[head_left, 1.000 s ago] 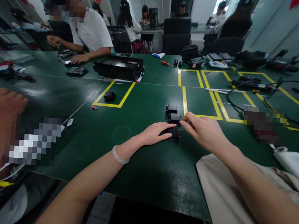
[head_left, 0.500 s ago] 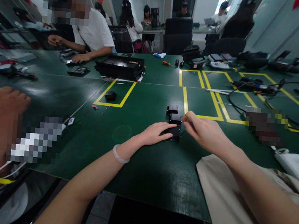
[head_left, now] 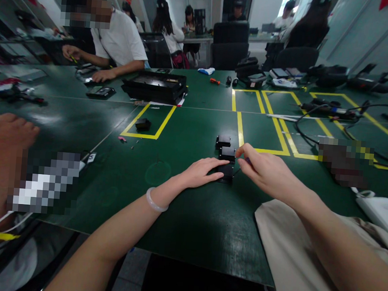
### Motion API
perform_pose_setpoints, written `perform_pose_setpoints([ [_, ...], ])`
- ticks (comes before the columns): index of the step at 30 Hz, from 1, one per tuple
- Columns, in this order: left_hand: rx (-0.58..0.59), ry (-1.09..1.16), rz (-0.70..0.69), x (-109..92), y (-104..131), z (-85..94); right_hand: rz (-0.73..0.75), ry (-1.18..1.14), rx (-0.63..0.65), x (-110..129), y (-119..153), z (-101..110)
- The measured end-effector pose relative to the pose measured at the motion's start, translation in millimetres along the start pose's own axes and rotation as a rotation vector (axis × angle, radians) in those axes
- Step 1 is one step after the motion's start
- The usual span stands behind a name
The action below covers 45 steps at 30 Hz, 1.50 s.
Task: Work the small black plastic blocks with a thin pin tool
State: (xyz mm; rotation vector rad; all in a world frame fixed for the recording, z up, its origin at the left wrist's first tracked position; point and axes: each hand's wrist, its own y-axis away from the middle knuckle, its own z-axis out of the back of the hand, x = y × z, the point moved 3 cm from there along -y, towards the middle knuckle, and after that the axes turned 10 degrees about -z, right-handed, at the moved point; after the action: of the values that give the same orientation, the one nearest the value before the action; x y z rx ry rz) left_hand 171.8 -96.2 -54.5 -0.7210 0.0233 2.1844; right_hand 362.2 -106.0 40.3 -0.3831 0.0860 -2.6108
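Observation:
Three small black blocks with shiny corner dots stand in a row on the green table: a far block, a middle block and a near block. My left hand holds the near block from the left, its index finger along the far edge and its thumb near the front. To the right of the blocks, my right hand is closed in a pinch. A thin dark line shows between its fingers and the near block; I cannot make out what it is.
Yellow tape marks the green table. A small black part sits in the left outline, with a black tray behind. Cables and a beige cloth are at right. A co-worker's arm rests at far left.
Both my hands stay almost in place at the blocks. The view has shifted very slightly. Across the table, a co-worker's hand now shows a thin yellowish item.

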Motion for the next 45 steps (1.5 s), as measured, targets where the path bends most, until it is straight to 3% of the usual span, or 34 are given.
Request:
perform_pose_setpoints([
  [4,-0.002,-0.003,-0.006,0.7,0.2,-0.9,-0.048,0.101,-0.041,-1.0,-1.0,-2.2],
  [10,-0.001,-0.010,-0.011,1.9,-0.1,-1.9,-0.004,0.018,-0.026,-1.6,-0.8,-1.3],
  [26,-0.004,0.024,-0.001,-0.2,-0.3,0.1,-0.069,0.064,-0.026,-5.2,-3.2,-0.8],
  [45,-0.005,0.001,-0.015,0.9,-0.8,-0.8,-0.034,0.026,-0.028,-5.3,-2.3,-0.7],
])
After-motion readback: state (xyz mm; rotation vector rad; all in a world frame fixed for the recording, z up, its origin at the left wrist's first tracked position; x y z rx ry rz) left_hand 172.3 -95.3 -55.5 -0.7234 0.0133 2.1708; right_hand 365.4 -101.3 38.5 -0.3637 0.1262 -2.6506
